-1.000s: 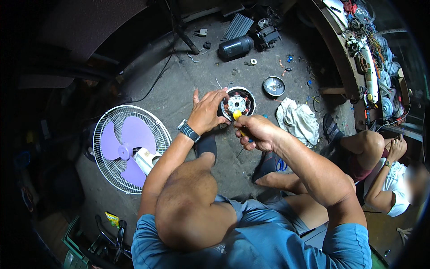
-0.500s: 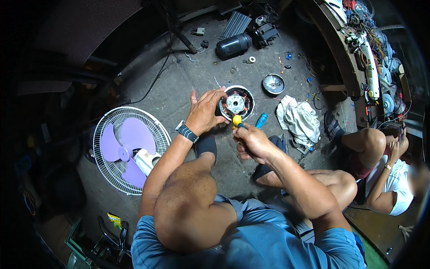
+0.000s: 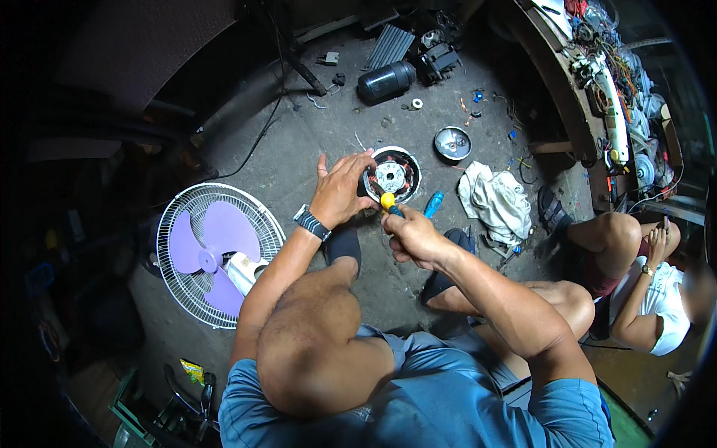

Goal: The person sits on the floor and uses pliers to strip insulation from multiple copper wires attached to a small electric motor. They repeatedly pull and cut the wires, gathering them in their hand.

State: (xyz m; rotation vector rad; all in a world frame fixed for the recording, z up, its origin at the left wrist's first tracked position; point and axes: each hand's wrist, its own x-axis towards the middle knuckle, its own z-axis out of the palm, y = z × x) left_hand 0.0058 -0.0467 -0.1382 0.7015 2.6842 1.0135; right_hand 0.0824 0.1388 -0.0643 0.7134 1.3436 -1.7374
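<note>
My left hand (image 3: 340, 188) steadies an open fan motor housing (image 3: 415, 173), its thumb and fingers closed on the near-left side of the rim. Dark reddish windings ring a pale round metal core (image 3: 390, 178) inside the housing. In my right hand (image 3: 420, 236) is a tool with a rounded yellow end (image 3: 388, 201) and a dark blue grip. That yellow end meets the housing's near edge in this view; whether it touches, I cannot tell. Just right of the housing, a blue-handled tool (image 3: 434, 204) lies on the floor.
A fan with purple blades (image 3: 231, 228) and a white cage lies left. Right are a round metal cover (image 3: 452, 143), a crumpled white cloth (image 3: 493, 198) and a seated person (image 3: 650, 299). A black cylinder (image 3: 386, 82) lies beyond. Wires and parts crowd a bench (image 3: 553, 89).
My right hand and the yellow-ended tool have shifted slightly left along the housing's near edge. My left hand keeps its hold. The whole view has shifted slightly.
</note>
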